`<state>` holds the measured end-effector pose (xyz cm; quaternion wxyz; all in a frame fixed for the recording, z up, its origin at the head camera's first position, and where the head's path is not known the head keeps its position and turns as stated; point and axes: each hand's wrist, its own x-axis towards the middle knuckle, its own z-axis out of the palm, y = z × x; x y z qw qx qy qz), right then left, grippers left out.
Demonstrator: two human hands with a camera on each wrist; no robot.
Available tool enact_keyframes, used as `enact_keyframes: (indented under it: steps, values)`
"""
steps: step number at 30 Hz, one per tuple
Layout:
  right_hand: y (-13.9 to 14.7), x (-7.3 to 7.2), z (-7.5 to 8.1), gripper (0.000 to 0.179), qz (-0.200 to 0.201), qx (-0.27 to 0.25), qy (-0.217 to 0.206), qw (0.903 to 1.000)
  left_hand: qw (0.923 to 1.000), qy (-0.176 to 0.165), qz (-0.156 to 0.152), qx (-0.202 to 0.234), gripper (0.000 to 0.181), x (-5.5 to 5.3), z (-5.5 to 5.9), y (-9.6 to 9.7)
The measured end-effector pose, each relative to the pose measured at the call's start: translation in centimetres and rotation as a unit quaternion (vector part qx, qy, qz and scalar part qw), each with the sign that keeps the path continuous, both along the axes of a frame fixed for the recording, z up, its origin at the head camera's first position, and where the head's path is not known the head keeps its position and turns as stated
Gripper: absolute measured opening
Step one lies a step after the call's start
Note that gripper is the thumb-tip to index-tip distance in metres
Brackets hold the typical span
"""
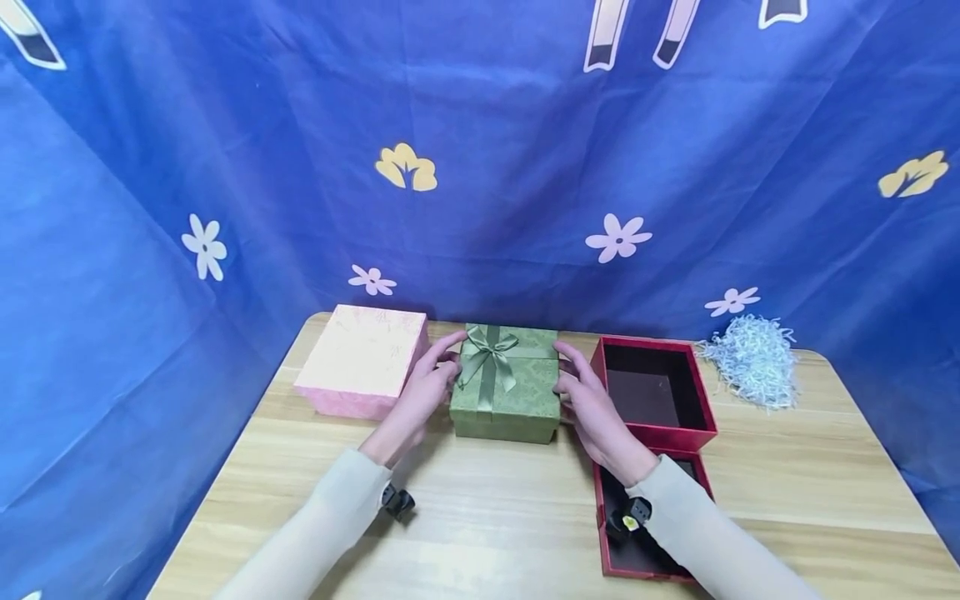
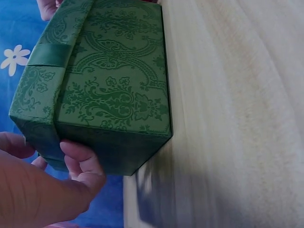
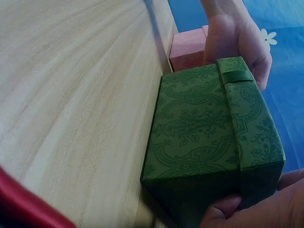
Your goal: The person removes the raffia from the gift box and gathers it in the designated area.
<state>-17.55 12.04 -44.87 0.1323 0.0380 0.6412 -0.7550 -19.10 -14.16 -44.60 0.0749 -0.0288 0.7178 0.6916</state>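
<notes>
A green gift box (image 1: 530, 379) with an embossed pattern stands on the table, its lid (image 2: 61, 71) on and a green ribbon bow (image 1: 489, 353) on top. My left hand (image 1: 426, 392) holds the box's left side, thumb at the lower edge of the lid in the left wrist view. On the opposite side my right hand (image 1: 597, 410) grips the box, with its thumb (image 3: 225, 205) by the lid's edge and the other fingers mostly hidden behind the corner.
A pink box (image 1: 367, 350) stands left of the green one. To the right are an open red box (image 1: 671, 437) with a dark inside and a red lid (image 1: 607, 558), partly under my right forearm. Light blue shredded paper (image 1: 753, 360) lies at the back right of the wooden table (image 1: 480, 533).
</notes>
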Motion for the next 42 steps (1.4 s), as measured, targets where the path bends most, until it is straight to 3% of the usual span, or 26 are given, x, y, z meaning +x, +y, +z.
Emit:
enact_keyframes:
  steps: [9, 19, 29, 36, 42]
  values:
    - [-0.1, 0.0, -0.2, 0.081, -0.005, 0.003, 0.004, 1.0000, 0.9998, 0.002, 0.008, 0.018, 0.061, 0.0, -0.6, -0.1]
    - [-0.3, -0.2, 0.4, 0.080, 0.003, -0.001, 0.033, 0.9995, 0.9996, 0.015, 0.012, 0.019, 0.060, -0.2, 0.0, -0.7]
    - [-0.2, -0.2, 1.3, 0.072, -0.007, 0.016, 0.064, 0.9978, 0.9990, 0.043, -0.001, 0.013, 0.060, -0.4, 1.3, -0.6]
    - [0.4, 0.2, 1.9, 0.064, -0.007, 0.036, 0.102, 0.9941, 0.9978, 0.061, 0.002, 0.028, 0.062, 0.0, 2.6, -0.5]
    - [1.0, 0.7, 3.1, 0.067, -0.014, 0.025, 0.117, 0.9928, 0.9991, 0.029, 0.010, 0.028, 0.052, 0.8, 4.1, -0.8]
